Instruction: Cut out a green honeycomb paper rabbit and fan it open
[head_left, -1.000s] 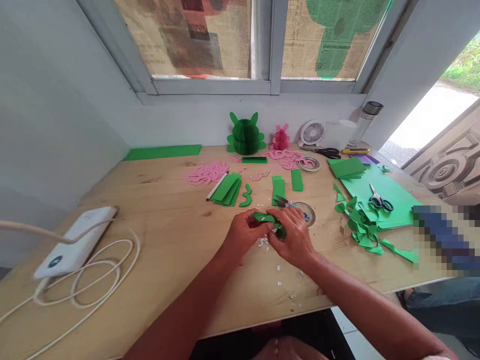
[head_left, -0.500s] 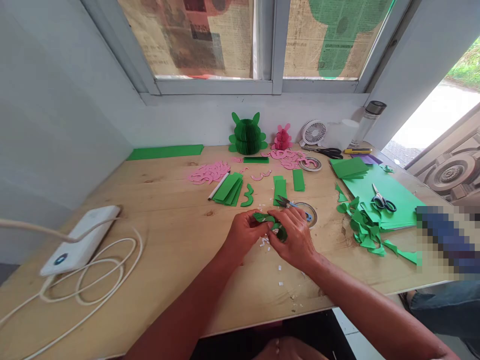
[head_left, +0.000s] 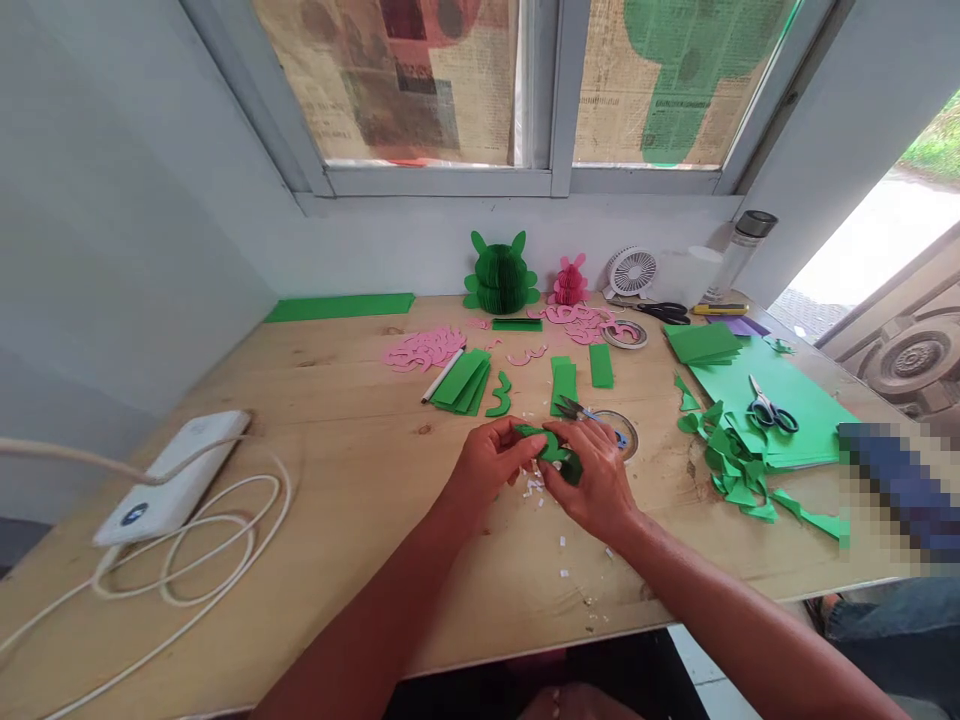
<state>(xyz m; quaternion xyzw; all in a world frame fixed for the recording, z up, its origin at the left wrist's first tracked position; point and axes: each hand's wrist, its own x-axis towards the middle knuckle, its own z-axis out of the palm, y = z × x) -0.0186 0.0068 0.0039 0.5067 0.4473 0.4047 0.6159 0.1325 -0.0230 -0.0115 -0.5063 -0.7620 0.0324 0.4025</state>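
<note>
Small curved green paper pieces [head_left: 553,449] are held between both hands above the wooden table. My left hand [head_left: 491,460] pinches their left end with thumb and fingers. On the right side, my right hand [head_left: 596,472] grips the same paper, its fingers partly hiding it. Small blue-handled snips [head_left: 574,408] show just beyond my right hand, partly covered by it, over a roll of tape [head_left: 631,432]. White paper bits [head_left: 534,487] lie below the hands. A wavy green cutout [head_left: 499,396] and green strips [head_left: 564,384] lie farther back.
Green scraps [head_left: 731,460] and scissors [head_left: 769,408] on green sheets [head_left: 810,425] are at right. Pink cutouts [head_left: 426,348], a green paper figure [head_left: 502,280] and a small fan [head_left: 631,271] stand behind. A white power bank [head_left: 176,475] with cable lies left.
The green paper between my hands has turned slightly, and its wavy edge now shows more. The whole view has shifted a little, with the table appearing slightly lower and to the right.
</note>
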